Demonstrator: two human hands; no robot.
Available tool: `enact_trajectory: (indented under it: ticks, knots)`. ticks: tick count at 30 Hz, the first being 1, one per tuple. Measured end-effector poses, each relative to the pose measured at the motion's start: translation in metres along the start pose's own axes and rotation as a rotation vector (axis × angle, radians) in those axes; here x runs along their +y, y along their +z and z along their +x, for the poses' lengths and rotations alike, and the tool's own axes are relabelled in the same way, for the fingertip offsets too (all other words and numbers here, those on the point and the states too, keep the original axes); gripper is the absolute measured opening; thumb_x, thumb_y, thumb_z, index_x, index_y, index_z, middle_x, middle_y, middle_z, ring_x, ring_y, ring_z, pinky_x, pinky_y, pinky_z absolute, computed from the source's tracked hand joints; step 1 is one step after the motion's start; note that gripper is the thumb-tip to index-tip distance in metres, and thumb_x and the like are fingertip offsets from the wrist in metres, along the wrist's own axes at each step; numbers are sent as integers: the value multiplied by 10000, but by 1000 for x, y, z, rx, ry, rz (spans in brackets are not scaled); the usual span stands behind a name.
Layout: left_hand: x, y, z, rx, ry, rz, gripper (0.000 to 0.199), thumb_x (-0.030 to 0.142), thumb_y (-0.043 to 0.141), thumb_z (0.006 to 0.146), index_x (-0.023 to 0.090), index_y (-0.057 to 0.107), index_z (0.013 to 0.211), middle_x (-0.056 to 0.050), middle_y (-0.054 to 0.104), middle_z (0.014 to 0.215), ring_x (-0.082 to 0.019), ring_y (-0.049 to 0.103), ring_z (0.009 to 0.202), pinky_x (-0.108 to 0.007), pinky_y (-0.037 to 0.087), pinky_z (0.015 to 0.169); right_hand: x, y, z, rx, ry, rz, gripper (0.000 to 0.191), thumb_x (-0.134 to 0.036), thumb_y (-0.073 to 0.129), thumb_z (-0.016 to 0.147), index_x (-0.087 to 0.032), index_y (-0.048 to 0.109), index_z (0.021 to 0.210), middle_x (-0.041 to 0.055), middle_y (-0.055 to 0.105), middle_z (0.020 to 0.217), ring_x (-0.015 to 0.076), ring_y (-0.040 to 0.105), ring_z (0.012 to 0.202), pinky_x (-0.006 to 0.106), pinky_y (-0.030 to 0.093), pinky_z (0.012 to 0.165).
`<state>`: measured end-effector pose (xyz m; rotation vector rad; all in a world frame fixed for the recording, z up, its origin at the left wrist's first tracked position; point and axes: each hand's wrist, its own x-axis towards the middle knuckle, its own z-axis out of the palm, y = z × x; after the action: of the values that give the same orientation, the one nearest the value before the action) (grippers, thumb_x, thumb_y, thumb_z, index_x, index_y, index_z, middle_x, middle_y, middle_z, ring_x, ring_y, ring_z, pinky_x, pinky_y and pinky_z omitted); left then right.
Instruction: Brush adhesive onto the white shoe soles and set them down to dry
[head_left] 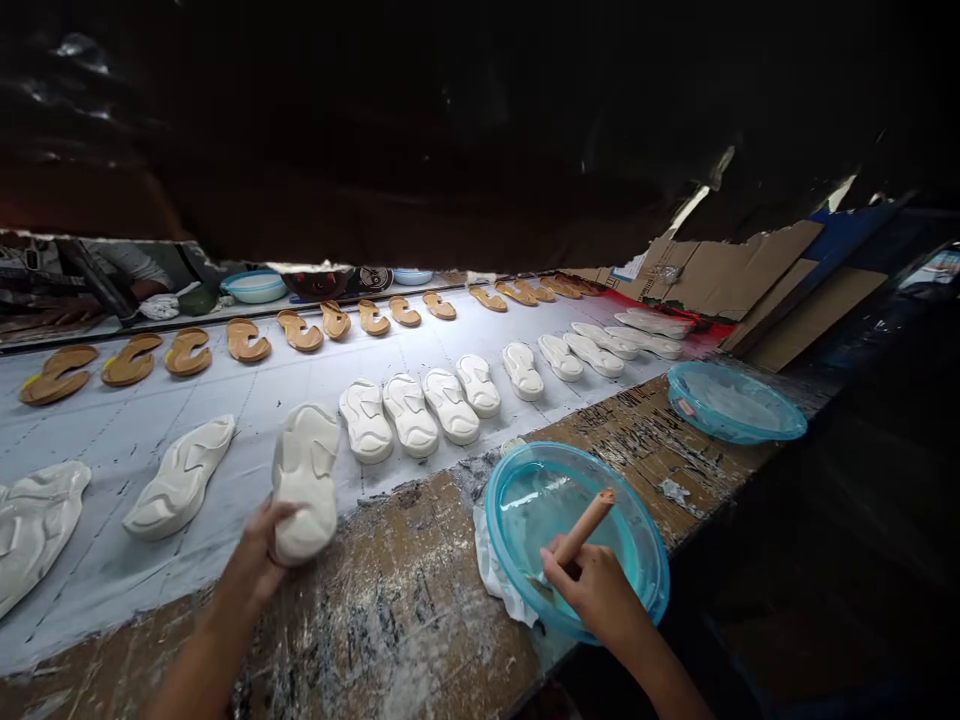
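Now we clasp a moulded white sole (305,485) in our left hand (259,555), while our right hand (592,590) pinches a smooth tan brush handle (585,525) inside a translucent blue basin (525,480). Ribbed white soles (442,405) lie in rows beyond.

Matt, faintly textured white foam sandal sole (305,484); smooth tan handle (583,525); glossy translucent blue plastic basin (525,462); rough, white-crusted brown wooden table (397,610).

Your only camera rides on your head, facing forward and down across the wooden bench (390,600). Your left hand (259,550) and right hand (592,590) sit close to the lens at the near edge. Rows of shoe soles (409,415) recede toward the far right, while a dark, unclear mass (375,130) fills the top.
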<state>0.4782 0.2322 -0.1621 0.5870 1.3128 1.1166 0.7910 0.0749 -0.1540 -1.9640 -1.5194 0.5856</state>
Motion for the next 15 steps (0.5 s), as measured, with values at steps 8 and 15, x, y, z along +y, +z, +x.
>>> enact_trajectory:
  ticks: [8,15]
  knots:
    - [-36,37,-110,-313,-374,-170,467,327,512,734,57,471,1114,-118,657,831,-241,601,778,-325,478,664,-20,-19,-12,84,-15,164,431,-493,350,790,-161,539,591,-45,392,402,110,428,383,219,353,417]
    - [-15,47,-157,-555,-685,-247,471,439,459,746,38,613,938,-122,672,792,-270,571,898,-346,418,802,-46,-5,-12,240,-222,283,383,-527,479,719,-180,609,622,-10,491,426,153,521,438,232,428,417]
